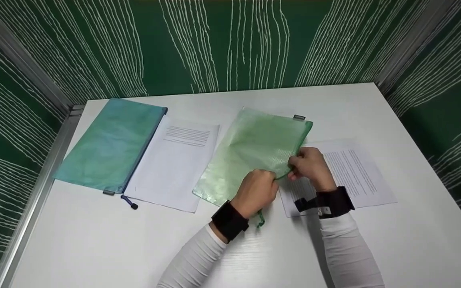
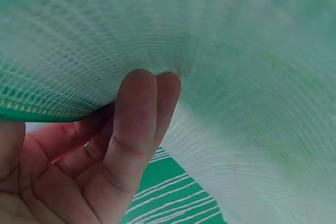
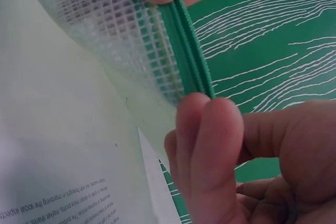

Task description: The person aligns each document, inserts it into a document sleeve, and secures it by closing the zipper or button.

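Note:
A light green mesh zipper pouch (image 1: pixel 250 140) slants across the middle of the white table, its zipper edge toward the right. My left hand (image 1: pixel 255 192) grips that edge near the lower corner, where a green zipper pull (image 1: pixel 261 219) dangles below. Farther up the same edge, my right hand (image 1: pixel 312 166) pinches the pouch between thumb and fingers. Close up in the right wrist view, the green zipper (image 3: pixel 189 51) runs between the fingertips of both hands. In the left wrist view, fingers (image 2: pixel 137 108) press against the curved mesh.
A printed sheet (image 1: pixel 350 176) lies at the right, partly beneath the pouch and right hand. To the left are a white sheet (image 1: pixel 174 168) and a blue-green zipper pouch (image 1: pixel 114 148) with a dark blue pull (image 1: pixel 129 202). Green walls with white lines surround the table (image 1: pixel 94 240).

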Motion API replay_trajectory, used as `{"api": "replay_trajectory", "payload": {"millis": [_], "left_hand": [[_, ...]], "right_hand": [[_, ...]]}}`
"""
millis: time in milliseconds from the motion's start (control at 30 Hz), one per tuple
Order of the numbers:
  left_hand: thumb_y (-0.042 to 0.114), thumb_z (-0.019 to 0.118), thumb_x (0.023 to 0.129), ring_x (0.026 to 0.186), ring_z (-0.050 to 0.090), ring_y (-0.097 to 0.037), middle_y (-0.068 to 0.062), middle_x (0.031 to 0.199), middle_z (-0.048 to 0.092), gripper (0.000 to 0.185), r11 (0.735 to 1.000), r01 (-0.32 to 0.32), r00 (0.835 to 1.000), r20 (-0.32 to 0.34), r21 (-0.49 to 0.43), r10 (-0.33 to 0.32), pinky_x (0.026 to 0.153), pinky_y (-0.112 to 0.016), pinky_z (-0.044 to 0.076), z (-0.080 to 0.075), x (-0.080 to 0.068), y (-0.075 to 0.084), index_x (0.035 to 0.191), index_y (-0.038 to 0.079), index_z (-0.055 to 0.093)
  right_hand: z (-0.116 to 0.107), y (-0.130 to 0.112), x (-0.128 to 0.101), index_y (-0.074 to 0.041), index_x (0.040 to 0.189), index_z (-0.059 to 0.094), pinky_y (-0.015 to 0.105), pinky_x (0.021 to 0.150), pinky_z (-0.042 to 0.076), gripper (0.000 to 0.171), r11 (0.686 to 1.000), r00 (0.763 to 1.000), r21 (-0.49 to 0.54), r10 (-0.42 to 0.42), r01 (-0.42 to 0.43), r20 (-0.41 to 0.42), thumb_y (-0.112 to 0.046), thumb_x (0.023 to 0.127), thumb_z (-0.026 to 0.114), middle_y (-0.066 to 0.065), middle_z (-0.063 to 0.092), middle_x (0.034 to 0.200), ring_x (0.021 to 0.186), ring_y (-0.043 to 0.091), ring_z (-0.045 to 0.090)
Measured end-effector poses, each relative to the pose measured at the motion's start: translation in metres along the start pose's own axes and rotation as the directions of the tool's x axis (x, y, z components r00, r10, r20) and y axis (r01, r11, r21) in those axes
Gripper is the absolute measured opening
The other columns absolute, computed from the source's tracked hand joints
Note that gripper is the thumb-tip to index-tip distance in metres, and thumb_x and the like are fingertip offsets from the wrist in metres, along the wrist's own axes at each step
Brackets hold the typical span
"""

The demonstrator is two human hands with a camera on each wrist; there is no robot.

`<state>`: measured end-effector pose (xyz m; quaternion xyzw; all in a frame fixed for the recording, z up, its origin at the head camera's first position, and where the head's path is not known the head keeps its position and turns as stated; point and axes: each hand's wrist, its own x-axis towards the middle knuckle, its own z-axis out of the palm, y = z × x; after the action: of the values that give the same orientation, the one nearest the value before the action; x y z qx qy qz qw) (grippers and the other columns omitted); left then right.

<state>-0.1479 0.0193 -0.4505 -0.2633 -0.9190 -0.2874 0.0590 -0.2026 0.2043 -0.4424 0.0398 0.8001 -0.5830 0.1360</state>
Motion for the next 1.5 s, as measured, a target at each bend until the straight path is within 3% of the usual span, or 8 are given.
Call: {"api": "replay_trajectory", "payload": {"millis": [233,400,633,867,967,1033,1200,1500], "left_hand": [[0.0,0.066,0.087,0.053,0.028,-0.005,0.009,0.059,0.027,0.045,0.991,0.044,0.998,-0.038,-0.128,-0.05,0.05,-0.018,0.024,0.002,-0.001,-0.008,0.057,0.018,0.037],[0.005,0.074,0.089,0.054,0.032,-0.004,0.01,0.058,0.035,0.041,0.984,0.072,0.994,-0.075,-0.163,-0.085,0.053,-0.017,0.026,0.001,-0.003,-0.012,0.057,0.015,0.05],[0.011,0.081,0.089,0.052,0.029,-0.004,0.01,0.055,0.028,0.055,0.974,0.082,0.991,-0.083,-0.209,-0.101,0.053,-0.018,0.023,-0.003,-0.003,-0.015,0.057,0.019,0.037],[0.018,0.08,0.091,0.052,0.033,-0.002,0.012,0.056,0.039,0.039,0.977,0.06,0.993,-0.089,-0.204,-0.079,0.052,-0.017,0.024,-0.007,-0.004,-0.015,0.059,0.014,0.058],[0.019,0.075,0.096,0.053,0.035,-0.002,0.009,0.057,0.042,0.039,0.975,0.045,0.995,-0.072,-0.218,-0.062,0.053,-0.018,0.025,-0.008,-0.005,-0.014,0.061,0.012,0.06],[0.017,0.072,0.098,0.054,0.042,-0.003,0.006,0.059,0.052,0.035,0.975,0.035,0.997,-0.062,-0.219,-0.049,0.055,-0.017,0.029,-0.008,-0.005,-0.014,0.064,0.011,0.065],[0.012,0.07,0.099,0.074,0.067,-0.011,-0.003,0.085,0.076,0.014,0.974,0.048,0.999,-0.013,-0.221,-0.053,0.067,-0.02,0.048,-0.007,-0.005,-0.013,0.088,0.009,0.079],[0.013,0.067,0.1,0.092,0.073,-0.021,-0.01,0.102,0.076,0.016,0.984,0.058,0.995,0.086,-0.169,-0.044,0.078,-0.026,0.055,-0.001,-0.007,-0.006,0.105,0.002,0.078]], "right_hand": [[-0.003,-0.001,-0.001,0.016,0.114,0.057,0.026,0.055,0.058,0.027,1.0,0.999,-0.017,0.0,0.001,0.036,0.0,0.094,0.052,0.008,0.066,0.075,0.055,0.011,0.066],[-0.009,-0.002,-0.003,0.016,0.119,0.058,0.028,0.06,0.059,0.03,1.0,0.995,-0.025,-0.001,0.003,0.097,-0.007,0.099,0.054,0.008,0.068,0.08,0.06,0.012,0.068],[-0.013,-0.002,-0.006,0.016,0.127,0.056,0.03,0.064,0.06,0.037,0.999,0.989,-0.036,-0.018,0.023,0.147,-0.013,0.104,0.055,0.008,0.07,0.086,0.063,0.012,0.069],[-0.01,-0.002,-0.005,0.015,0.121,0.057,0.028,0.061,0.059,0.032,0.999,0.992,-0.034,-0.008,0.012,0.124,-0.01,0.101,0.055,0.006,0.068,0.079,0.06,0.012,0.068],[-0.008,0.0,-0.003,0.014,0.114,0.058,0.027,0.057,0.058,0.026,0.999,0.995,-0.053,-0.006,0.011,0.1,-0.006,0.099,0.054,0.005,0.066,0.073,0.057,0.011,0.065],[-0.007,0.001,-0.001,0.014,0.11,0.058,0.026,0.055,0.057,0.022,0.998,0.997,-0.061,-0.011,0.016,0.079,-0.004,0.097,0.054,0.004,0.064,0.07,0.055,0.01,0.064],[-0.007,0.006,0.002,0.013,0.106,0.058,0.025,0.052,0.055,0.018,0.998,0.999,-0.051,-0.03,0.031,0.019,-0.002,0.096,0.055,0.004,0.062,0.069,0.053,0.009,0.062],[-0.015,0.016,0.008,0.014,0.115,0.057,0.028,0.058,0.058,0.024,0.997,1.0,-0.073,-0.017,0.015,-0.026,-0.002,0.098,0.056,0.008,0.067,0.079,0.057,0.01,0.066]]}}
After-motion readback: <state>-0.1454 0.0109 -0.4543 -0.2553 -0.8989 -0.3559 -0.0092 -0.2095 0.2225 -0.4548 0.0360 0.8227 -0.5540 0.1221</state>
